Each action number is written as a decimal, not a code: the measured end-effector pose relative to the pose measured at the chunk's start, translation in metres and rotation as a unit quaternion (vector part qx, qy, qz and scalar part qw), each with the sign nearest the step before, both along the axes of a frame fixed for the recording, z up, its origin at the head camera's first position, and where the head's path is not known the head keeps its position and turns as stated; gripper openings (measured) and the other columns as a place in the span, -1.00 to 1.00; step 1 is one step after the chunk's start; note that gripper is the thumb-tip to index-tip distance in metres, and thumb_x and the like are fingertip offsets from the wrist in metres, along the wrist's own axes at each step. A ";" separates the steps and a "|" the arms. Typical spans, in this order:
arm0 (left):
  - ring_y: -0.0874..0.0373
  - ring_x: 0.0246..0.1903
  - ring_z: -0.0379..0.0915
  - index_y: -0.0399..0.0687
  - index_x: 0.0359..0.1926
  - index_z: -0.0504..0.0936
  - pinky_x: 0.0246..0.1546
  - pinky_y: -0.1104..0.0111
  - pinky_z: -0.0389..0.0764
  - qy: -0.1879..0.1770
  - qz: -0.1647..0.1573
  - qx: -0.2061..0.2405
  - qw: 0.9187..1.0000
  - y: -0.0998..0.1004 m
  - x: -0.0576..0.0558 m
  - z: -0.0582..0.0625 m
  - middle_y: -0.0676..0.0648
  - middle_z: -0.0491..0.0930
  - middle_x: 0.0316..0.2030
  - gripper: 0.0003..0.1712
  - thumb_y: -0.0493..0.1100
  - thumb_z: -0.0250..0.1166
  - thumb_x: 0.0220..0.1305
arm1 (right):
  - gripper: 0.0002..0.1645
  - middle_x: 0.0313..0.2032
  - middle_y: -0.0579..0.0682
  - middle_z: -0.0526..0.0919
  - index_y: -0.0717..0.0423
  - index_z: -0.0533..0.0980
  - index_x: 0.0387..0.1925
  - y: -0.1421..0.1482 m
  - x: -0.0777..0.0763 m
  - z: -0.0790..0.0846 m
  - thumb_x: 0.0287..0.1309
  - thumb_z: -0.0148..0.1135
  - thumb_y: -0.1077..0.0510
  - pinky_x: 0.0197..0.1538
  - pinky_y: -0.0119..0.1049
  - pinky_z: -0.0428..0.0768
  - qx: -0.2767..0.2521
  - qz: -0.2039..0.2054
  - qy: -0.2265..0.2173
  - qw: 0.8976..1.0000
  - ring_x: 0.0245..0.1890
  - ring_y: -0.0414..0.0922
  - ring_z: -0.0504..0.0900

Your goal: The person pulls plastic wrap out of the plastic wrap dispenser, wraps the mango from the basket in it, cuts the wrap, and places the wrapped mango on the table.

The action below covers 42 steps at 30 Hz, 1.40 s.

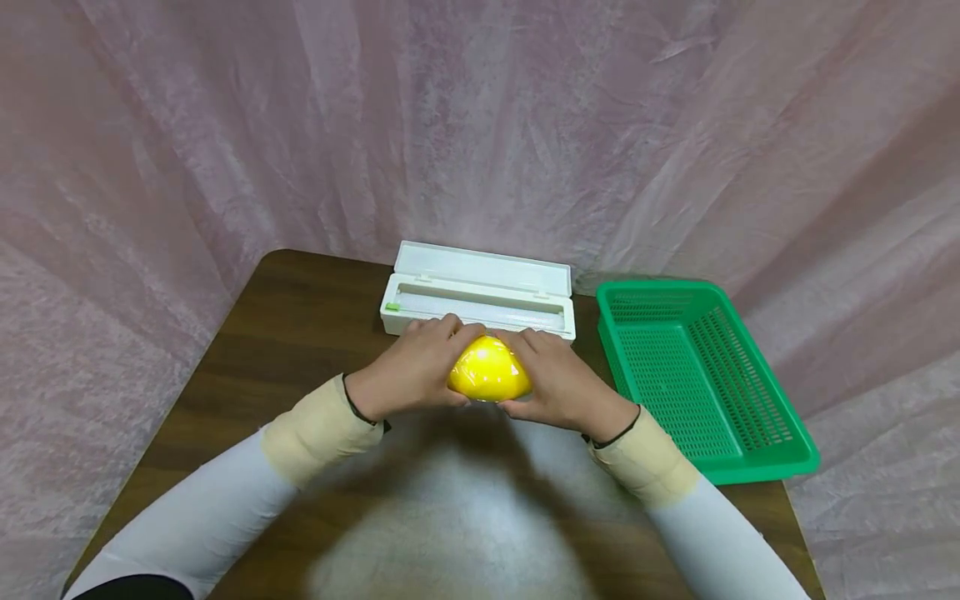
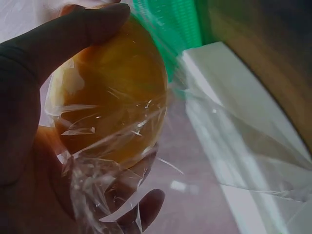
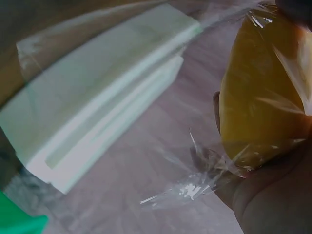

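Observation:
Both hands hold a smooth, rounded yellow fruit-like object (image 1: 489, 371) between them, above the table. My left hand (image 1: 417, 367) grips its left side, thumb below and fingers over the top. On the opposite side my right hand (image 1: 561, 379) grips it the same way. Clear plastic film (image 2: 95, 183) covers the yellow object and bunches in creases by the left fingers. In the right wrist view, a loose crumpled tuft of the film (image 3: 190, 190) sticks out beside the fingers. Just beyond the hands stands a white cling film dispenser (image 1: 480, 293), its lid raised and a roll inside.
A green perforated plastic basket (image 1: 757, 354) stands to the right of the dispenser. Everything sits on a dark brown wooden table (image 1: 277, 333) with a glossy glare in front. Pinkish curtain (image 1: 480, 125) hangs directly behind the table and along its sides.

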<state>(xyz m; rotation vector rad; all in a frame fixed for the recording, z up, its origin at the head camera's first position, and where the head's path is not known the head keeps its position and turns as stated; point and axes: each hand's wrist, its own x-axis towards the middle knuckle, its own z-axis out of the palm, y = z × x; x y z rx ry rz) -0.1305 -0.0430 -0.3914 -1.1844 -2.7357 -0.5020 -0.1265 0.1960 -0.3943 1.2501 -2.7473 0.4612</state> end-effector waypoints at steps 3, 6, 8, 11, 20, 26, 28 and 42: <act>0.19 -0.21 0.29 0.06 0.17 0.31 -0.30 0.17 0.32 -0.014 -0.004 -0.003 1.000 0.000 0.003 -0.012 0.05 0.36 -0.18 -0.01 0.17 0.57 -0.32 | 0.05 -0.11 -0.02 0.42 0.12 0.19 0.30 0.000 0.004 -0.012 -0.19 0.45 -0.16 -0.14 -0.14 0.42 0.000 -0.001 -0.009 1.000 -0.19 -0.10 0.37; 0.18 -0.20 0.31 0.07 0.17 0.31 -0.29 0.16 0.33 -0.020 -0.003 -0.008 1.000 0.000 0.005 -0.025 0.06 0.36 -0.17 -0.01 0.19 0.57 -0.32 | 0.07 -0.08 -0.03 0.42 0.14 0.20 0.30 0.000 0.008 -0.025 -0.21 0.46 -0.17 -0.12 -0.15 0.43 0.008 -0.007 -0.018 1.000 -0.16 -0.11 0.37; 0.16 -0.20 0.32 0.07 0.18 0.30 -0.28 0.17 0.33 -0.022 0.000 -0.015 1.000 0.001 0.006 -0.034 0.06 0.35 -0.16 0.01 0.21 0.56 -0.32 | 0.08 -0.05 -0.03 0.41 0.12 0.18 0.31 -0.001 0.010 -0.033 -0.20 0.45 -0.19 -0.10 -0.16 0.42 0.014 -0.011 -0.023 1.000 -0.15 -0.12 0.36; 0.15 -0.19 0.32 0.06 0.20 0.29 -0.26 0.18 0.32 -0.033 0.005 -0.022 0.999 0.000 0.007 -0.046 0.05 0.35 -0.14 0.03 0.22 0.56 -0.32 | 0.10 -0.02 -0.02 0.41 0.12 0.15 0.33 -0.001 0.012 -0.044 -0.18 0.45 -0.20 -0.03 -0.14 0.39 0.016 -0.012 -0.034 0.999 -0.12 -0.13 0.35; 0.20 -0.11 0.27 0.08 0.25 0.26 -0.21 0.16 0.34 -0.060 0.010 -0.013 0.998 0.000 0.007 -0.072 0.06 0.35 -0.08 0.06 0.19 0.56 -0.30 | 0.12 0.01 0.04 0.41 0.10 0.12 0.36 0.000 0.014 -0.069 -0.14 0.42 -0.25 0.04 -0.08 0.38 0.023 -0.029 -0.053 0.998 -0.06 -0.07 0.38; 0.18 -0.11 0.31 0.00 0.24 0.24 -0.21 0.16 0.35 -0.075 0.022 -0.008 0.997 0.001 0.005 -0.087 0.04 0.37 -0.08 0.07 0.18 0.55 -0.31 | 0.15 0.05 0.06 0.42 0.18 0.10 0.34 -0.001 0.012 -0.085 -0.16 0.44 -0.23 0.12 -0.05 0.34 0.006 -0.036 -0.070 0.997 0.01 -0.05 0.39; 0.19 -0.13 0.32 -0.02 0.19 0.26 -0.22 0.20 0.32 -0.076 0.025 -0.008 0.997 0.001 0.003 -0.092 0.05 0.38 -0.09 0.04 0.20 0.55 -0.32 | 0.12 0.04 0.05 0.43 0.19 0.14 0.29 -0.001 0.011 -0.090 -0.19 0.46 -0.21 0.13 -0.05 0.33 -0.004 -0.039 -0.073 0.997 0.02 -0.05 0.38; 0.18 -0.19 0.29 -0.02 0.15 0.33 -0.23 0.17 0.29 -0.125 0.024 0.033 0.991 0.000 -0.006 -0.115 -0.03 0.30 -0.09 -0.03 0.15 0.58 -0.31 | -0.04 0.03 0.04 0.37 0.16 0.29 0.15 -0.001 0.005 -0.105 -0.22 0.46 -0.22 0.03 -0.05 0.41 -0.008 -0.045 -0.061 0.997 -0.08 -0.08 0.41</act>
